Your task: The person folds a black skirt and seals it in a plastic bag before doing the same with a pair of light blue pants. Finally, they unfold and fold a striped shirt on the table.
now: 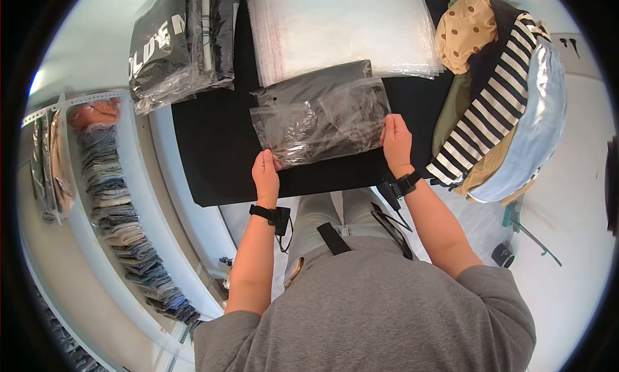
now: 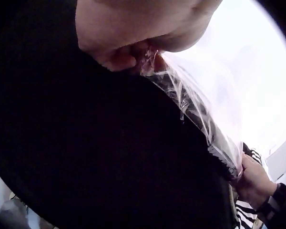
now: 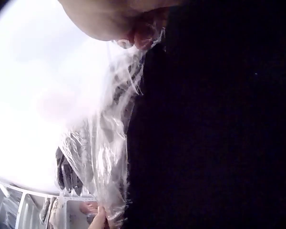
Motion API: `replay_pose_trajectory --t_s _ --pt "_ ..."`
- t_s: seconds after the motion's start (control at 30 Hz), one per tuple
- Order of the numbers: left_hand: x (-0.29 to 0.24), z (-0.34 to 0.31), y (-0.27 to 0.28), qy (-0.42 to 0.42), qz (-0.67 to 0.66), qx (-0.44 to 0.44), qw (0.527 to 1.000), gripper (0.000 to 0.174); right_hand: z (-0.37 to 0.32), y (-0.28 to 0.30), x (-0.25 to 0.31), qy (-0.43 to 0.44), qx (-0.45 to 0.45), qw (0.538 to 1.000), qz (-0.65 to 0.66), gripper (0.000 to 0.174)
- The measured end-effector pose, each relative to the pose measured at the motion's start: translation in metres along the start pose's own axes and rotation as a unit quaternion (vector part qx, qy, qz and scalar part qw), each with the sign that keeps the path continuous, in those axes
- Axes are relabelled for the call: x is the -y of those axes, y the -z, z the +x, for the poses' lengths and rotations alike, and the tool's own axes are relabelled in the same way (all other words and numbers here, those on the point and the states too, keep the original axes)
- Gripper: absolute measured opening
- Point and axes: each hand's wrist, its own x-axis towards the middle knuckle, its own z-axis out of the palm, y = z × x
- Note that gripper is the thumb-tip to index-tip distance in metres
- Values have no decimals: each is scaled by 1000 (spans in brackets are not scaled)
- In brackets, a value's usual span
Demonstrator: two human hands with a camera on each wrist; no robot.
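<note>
A dark folded garment in a clear plastic bag point(image 1: 322, 117) spans the space between my two hands over the black table point(image 1: 213, 152). My left hand point(image 1: 265, 173) pinches the bag's near left corner, and crumpled plastic shows at its fingers in the left wrist view. On the other side my right hand point(image 1: 398, 140) grips the right edge, with thumb and fingers closed on the film. The bag's far edge overlaps a stack of clear plastic bags point(image 1: 342, 30) in the head view. Glare on the film hides parts of the garment.
Bagged dark garments point(image 1: 161, 43) stand at the table's far left. Loose clothes, including a striped garment point(image 1: 490, 94) and a light blue one point(image 1: 545, 114), lie along the right side. Shelves point(image 1: 138, 152) of folded, bagged clothes run down the left.
</note>
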Motion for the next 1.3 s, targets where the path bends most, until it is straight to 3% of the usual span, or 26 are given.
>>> replay_pose_trajectory --t_s 0.07,0.13,0.17,0.23,0.27,0.37,0.43,0.47,0.53,0.57,0.67,0.8,0.87,0.9,0.93,1.07,1.13,1.27,1.3 --pt "-1 0 -3 12 -4 -14 1000 36 4 -7 -6 -32 -4 999 -2 22" --pt "-3 1 -7 18 15 -30 999 37 10 -18 -24 129 -130 979 -85 26" --pt "-1 3 -7 19 14 -30 999 37 15 -16 -29 129 -130 979 -86 26" --pt "-2 6 -4 21 31 -30 999 38 21 -3 -33 -64 -105 991 50 29" --pt "-4 7 -4 21 31 -30 999 38 20 5 -32 -87 -96 988 82 29" --pt "-4 7 -4 34 33 -16 999 37 15 11 -17 -34 -73 986 146 28" --pt "2 9 -2 18 20 -6 1000 38 14 1 -1 62 -32 990 123 26" --pt "0 9 -4 18 20 -6 1000 38 15 -3 8 63 -32 990 123 26" --pt "-2 8 -4 0 35 -19 999 38 23 -12 19 130 -33 991 2 24" --pt "-1 8 -4 -1 36 -20 999 38 30 -11 17 123 -6 990 -69 25" --pt "-1 6 -7 8 43 -34 998 38 45 -15 12 69 -24 992 -107 27" --pt "-3 6 -9 0 67 -36 997 36 56 -19 1 92 -34 989 -114 32" --pt "-4 7 -7 -2 77 -30 997 36 53 -7 -2 -60 46 990 122 34" --pt "-5 8 -6 3 72 -25 997 36 51 0 -11 -21 48 984 168 34" --pt "-5 8 -6 8 66 -20 998 37 43 6 -18 -11 5 987 160 34" --pt "0 9 -8 38 38 -32 998 36 -1 28 -27 28 -5 999 42 32" --pt "0 8 -8 20 65 -38 997 36 -10 20 -41 69 -14 997 5 23" --pt "2 5 -8 10 37 -33 999 35 -11 7 -33 100 -23 994 -41 25" --pt "1 2 -12 -9 102 -77 992 35 -9 6 -31 101 -30 992 -63 26"
